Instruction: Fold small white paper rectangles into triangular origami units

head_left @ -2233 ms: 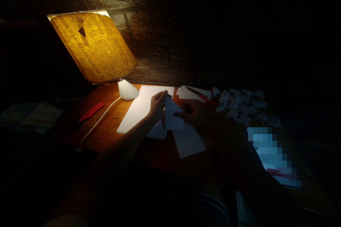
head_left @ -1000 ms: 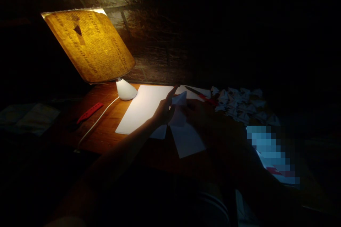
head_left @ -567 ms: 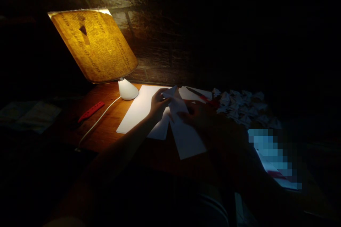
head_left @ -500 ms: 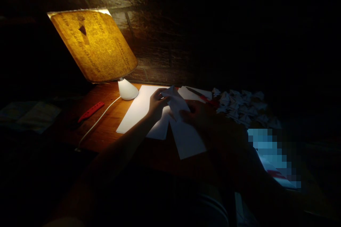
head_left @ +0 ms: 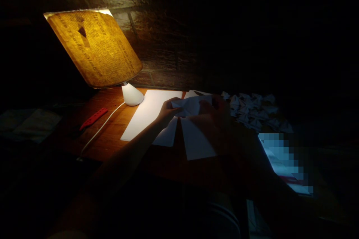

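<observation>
Between my two hands is a creased, folded sheet of paper, raised over the table. My left hand pinches its left end, thumb below and fingers behind. On the right, my right hand grips the other end; it is in deep shadow and its fingers show only in part. Under the hands lie a stack of white paper to the left and another white sheet nearer to me. Further back, a white sheet is partly covered by the folded paper.
A lamp with a yellow printed shade stands at the back left, its white cord running forward. A red-handled tool lies beside the cord. Several folded paper pieces cluster at the right. A lit, pixelated screen is nearer.
The folded paper has turned from hanging lengthwise to lying crosswise between my hands. My right hand has moved up and to the right. The view has shifted slightly.
</observation>
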Tool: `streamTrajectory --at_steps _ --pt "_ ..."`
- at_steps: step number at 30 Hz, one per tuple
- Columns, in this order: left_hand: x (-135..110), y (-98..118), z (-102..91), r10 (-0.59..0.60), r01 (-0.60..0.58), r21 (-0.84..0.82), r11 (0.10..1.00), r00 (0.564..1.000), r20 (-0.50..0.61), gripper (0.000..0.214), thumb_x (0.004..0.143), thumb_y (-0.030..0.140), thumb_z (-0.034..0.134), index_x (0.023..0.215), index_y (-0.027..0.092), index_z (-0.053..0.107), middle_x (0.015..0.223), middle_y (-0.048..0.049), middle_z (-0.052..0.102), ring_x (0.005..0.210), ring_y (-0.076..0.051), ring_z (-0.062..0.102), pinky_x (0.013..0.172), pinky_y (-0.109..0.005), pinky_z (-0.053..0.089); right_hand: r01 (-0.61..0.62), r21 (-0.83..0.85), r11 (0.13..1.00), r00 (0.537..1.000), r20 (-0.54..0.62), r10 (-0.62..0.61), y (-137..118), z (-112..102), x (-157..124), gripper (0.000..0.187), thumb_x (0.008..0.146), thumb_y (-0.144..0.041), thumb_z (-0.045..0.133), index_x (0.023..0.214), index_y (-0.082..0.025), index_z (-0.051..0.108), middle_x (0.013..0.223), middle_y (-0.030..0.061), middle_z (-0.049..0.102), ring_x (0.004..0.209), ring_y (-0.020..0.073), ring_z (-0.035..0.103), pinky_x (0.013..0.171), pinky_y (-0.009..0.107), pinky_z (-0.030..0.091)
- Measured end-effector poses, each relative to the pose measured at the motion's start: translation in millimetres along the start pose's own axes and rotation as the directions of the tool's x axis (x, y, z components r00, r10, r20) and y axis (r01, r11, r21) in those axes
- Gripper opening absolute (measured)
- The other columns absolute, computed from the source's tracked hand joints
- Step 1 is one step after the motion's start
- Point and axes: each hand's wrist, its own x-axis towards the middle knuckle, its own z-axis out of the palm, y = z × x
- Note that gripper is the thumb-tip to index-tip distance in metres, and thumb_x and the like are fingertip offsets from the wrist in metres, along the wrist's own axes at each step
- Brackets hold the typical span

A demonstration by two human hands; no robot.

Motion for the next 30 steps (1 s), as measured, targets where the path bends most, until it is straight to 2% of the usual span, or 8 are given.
streamTrajectory --at_steps 4,7,11,16,20,23,25,30 --pt "1 -4 2.4 -0.038 0.038 -0.033 0.999 0.999 0.005 0.036 0.059 0.026 0.086 0.088 0.016 0.068 0.075 -0.0012 0.067 0.070 -0.017 0.067 0.064 -0.029 0.056 0.002 0.072 0.997 0.999 0.042 -0.005 0 3 -2 0.038 0.079 -0.060 0.076 0.088 -0.023 0.069 0.086 0.0054 0.074 0.083 0.0233 0.068 0.071 0.035 0.052" --pt "3 -6 2.5 -0.045 0.043 -0.090 0.995 0.999 -0.030 0.035 0.057 0.026 0.087 0.083 0.017 0.066 0.071 0.0013 0.065 0.064 -0.013 0.063 0.062 -0.027 0.054 -0.064 0.136 0.989 0.997 0.058 0.056 4 8 -5 0.045 0.071 -0.059 0.082 0.095 -0.022 0.070 0.083 0.0043 0.076 0.074 0.0217 0.070 0.066 0.034 0.053" --pt "2 -3 4.4 -0.116 0.110 -0.160 0.981 0.993 -0.031 0.035 0.053 0.023 0.090 0.078 0.017 0.065 0.068 0.0022 0.065 0.061 -0.012 0.062 0.060 -0.024 0.051 -0.181 0.096 0.979 0.981 0.084 0.173 10 11 -7 0.037 0.072 -0.055 0.081 0.077 -0.021 0.066 0.064 0.0023 0.069 0.060 0.0188 0.064 0.059 0.032 0.051" --pt "-2 1 7.7 -0.176 0.184 -0.109 0.977 0.981 0.080 0.034 0.055 0.027 0.090 0.081 0.014 0.073 0.074 -0.0019 0.072 0.062 -0.014 0.065 0.056 -0.024 0.049 -0.119 0.083 0.989 0.992 0.050 0.115 11 8 -4 0.038 0.076 -0.054 0.073 0.061 -0.024 0.056 0.057 -0.0006 0.058 0.057 0.0156 0.055 0.057 0.030 0.043" --pt "-5 2 9.5 -0.122 0.132 -0.076 0.988 0.985 0.125 0.034 0.059 0.033 0.091 0.082 0.015 0.074 0.078 -0.0039 0.075 0.066 -0.015 0.067 0.057 -0.023 0.050 -0.080 0.080 0.994 0.996 0.055 0.076 3 10 -9 0.029 0.076 -0.048 0.069 0.066 -0.025 0.055 0.066 0.0003 0.059 0.062 0.0163 0.053 0.056 0.029 0.040" --pt "-7 3 10.0 -0.106 0.111 -0.039 0.993 0.988 0.108 0.035 0.064 0.037 0.090 0.088 0.015 0.076 0.081 -0.0056 0.077 0.071 -0.018 0.071 0.062 -0.025 0.053 -0.111 0.061 0.992 0.978 0.186 0.098 -1 15 -17 0.022 0.080 -0.042 0.066 0.072 -0.024 0.058 0.069 0.0011 0.061 0.066 0.0174 0.056 0.057 0.029 0.041" --pt "-7 3 9.8 -0.091 0.092 -0.011 0.996 0.992 0.086 0.036 0.065 0.037 0.089 0.091 0.014 0.077 0.085 -0.0063 0.079 0.074 -0.019 0.072 0.066 -0.026 0.055 -0.157 0.061 0.986 0.964 0.226 0.140 1 17 -20 0.017 0.084 -0.040 0.064 0.080 -0.024 0.061 0.072 0.0005 0.062 0.067 0.0176 0.057 0.058 0.029 0.041" --pt "-5 -3 8.7 -0.066 0.066 0.019 0.998 0.997 0.030 0.035 0.067 0.035 0.088 0.093 0.014 0.077 0.091 -0.0076 0.079 0.076 -0.019 0.072 0.070 -0.029 0.056 -0.089 0.055 0.994 0.991 0.107 0.083 6 19 -21 0.024 0.077 -0.035 0.074 0.094 -0.024 0.062 0.081 -0.0014 0.062 0.073 0.0173 0.058 0.065 0.030 0.045"
